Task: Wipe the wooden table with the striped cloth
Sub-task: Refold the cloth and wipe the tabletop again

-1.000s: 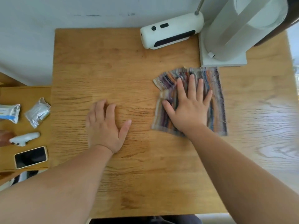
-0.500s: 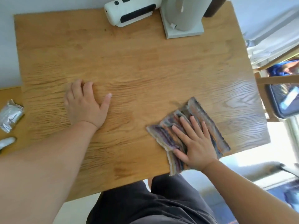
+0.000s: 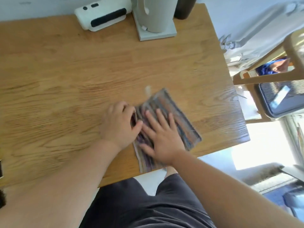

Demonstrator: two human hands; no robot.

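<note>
Head: right hand (image 3: 164,142) flat, left hand (image 3: 118,124) pinching striped cloth (image 3: 179,116) at table (image 3: 65,79) edge.

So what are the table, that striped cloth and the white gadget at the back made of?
Table: wood with visible grain; the glare near its right edge suggests a varnished finish. Cloth: soft woven fabric, judging by its coloured stripes and rumpled edge, though it is blurred. Gadget: probably smooth matte plastic, white with a dark strip.
</note>
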